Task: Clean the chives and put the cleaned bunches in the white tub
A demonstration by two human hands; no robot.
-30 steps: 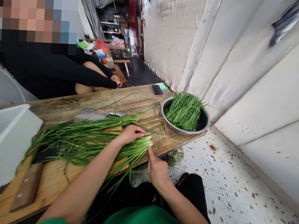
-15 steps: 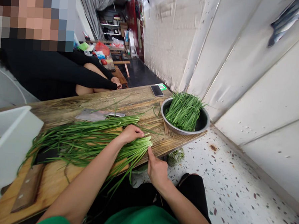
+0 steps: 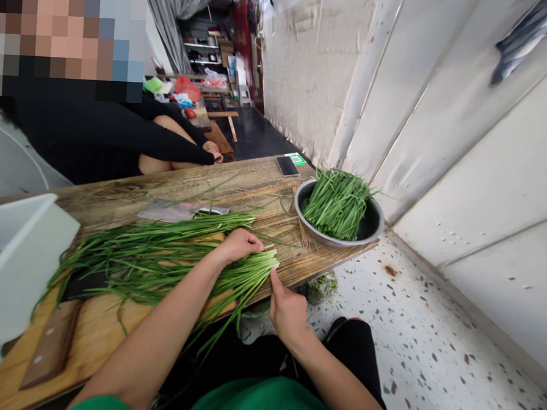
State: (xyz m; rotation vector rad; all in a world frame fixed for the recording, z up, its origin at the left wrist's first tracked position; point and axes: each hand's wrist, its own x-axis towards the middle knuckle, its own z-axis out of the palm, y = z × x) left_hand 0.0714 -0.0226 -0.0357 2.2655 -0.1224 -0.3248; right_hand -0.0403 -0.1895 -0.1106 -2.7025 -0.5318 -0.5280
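Observation:
A loose bunch of garlic chives (image 3: 161,257) lies across a wooden cutting board (image 3: 102,324), its pale stem ends (image 3: 268,263) fanned out toward the right. My left hand (image 3: 241,245) rests over the stems near those ends, closed in a pinch on some of them. From the right, my right hand (image 3: 288,313) touches the tips of the stems with its extended index finger. Its other fingers are curled, and whether they hold anything is hidden. A knife with a brown wooden handle (image 3: 53,343) lies on the board, its dark blade partly under the chives.
A metal bowl (image 3: 377,229) heaped with cut chives stands at the table's right end, near a phone (image 3: 287,166). A cleaver (image 3: 167,210) lies behind the bunch. At left is a white plastic bin (image 3: 27,265). Another person in black (image 3: 98,128) sits across the table.

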